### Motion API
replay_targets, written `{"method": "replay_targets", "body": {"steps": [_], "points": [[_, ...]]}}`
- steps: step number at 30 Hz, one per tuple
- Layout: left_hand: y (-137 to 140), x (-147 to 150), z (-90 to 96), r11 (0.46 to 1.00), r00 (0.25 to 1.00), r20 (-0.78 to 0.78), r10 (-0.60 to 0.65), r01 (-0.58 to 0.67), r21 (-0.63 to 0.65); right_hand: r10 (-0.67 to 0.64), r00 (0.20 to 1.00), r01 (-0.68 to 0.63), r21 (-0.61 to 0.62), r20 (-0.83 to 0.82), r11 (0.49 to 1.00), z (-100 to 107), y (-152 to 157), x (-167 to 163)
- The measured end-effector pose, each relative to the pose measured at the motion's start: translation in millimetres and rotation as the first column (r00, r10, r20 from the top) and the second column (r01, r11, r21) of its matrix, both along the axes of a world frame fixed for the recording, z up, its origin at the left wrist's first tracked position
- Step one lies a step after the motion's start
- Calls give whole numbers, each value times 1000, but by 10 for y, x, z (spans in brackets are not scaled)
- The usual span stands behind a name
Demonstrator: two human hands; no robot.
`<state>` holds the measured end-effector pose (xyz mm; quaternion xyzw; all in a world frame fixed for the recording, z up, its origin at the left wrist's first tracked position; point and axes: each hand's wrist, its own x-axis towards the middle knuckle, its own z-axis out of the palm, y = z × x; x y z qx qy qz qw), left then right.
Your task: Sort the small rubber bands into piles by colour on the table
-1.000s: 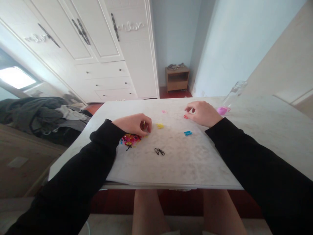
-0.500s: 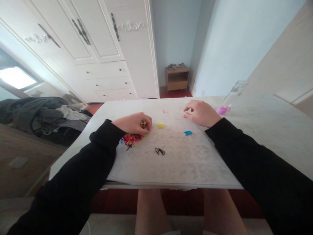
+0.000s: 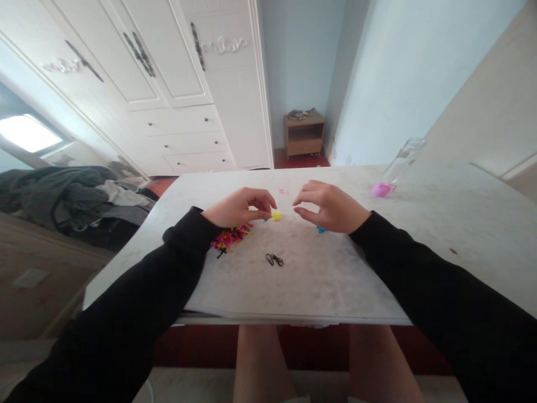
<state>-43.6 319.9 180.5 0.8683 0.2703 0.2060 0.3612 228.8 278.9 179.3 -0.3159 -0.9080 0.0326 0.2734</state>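
My left hand [image 3: 245,207] is closed in a pinch at the near side of the yellow bands [image 3: 276,215], with a small dark elastic band [image 3: 265,220] showing at its fingertips. Beneath and beside its wrist lies a pile of coloured elastic bands [image 3: 230,239], partly covered by the hand. My right hand [image 3: 333,206] hovers over the table, thumb and fingers apart, holding nothing visible. Blue bands [image 3: 321,229] peek out from under it. Black bands [image 3: 274,259] lie nearer to me, and a pink band [image 3: 283,191] farther off.
The pale table [image 3: 310,285] spans the view before me. Toward its back right are a clear bottle [image 3: 405,159] and a pink object [image 3: 381,190]. Clothes [image 3: 71,196] are heaped at the left. Behind stand a white wardrobe [image 3: 176,129] and a small wooden cabinet [image 3: 305,137].
My left hand has come away from the pile to the right, toward the yellow bands. My right hand has moved left and nearer, partly covering the blue bands.
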Motion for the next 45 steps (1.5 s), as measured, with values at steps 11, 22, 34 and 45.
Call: {"method": "replay_targets", "body": {"steps": [11,22,34,45], "points": [[-14,34,48,994,999,35,10,-13,108,98,995,-96,-94,11,991,-45,-87,-148],[-89,71,76,986,999,31,31,-36,165,112,994,-112,-84,0,990,-80,-123,-203],[-116,78,65,985,996,49,69,-76,156,-18,999,21,-99,28,995,-74,-165,-273],[100,-50,18,909,906,235,352,-391,148,-223,940,275,-190,257,942,257,56,430]]}}
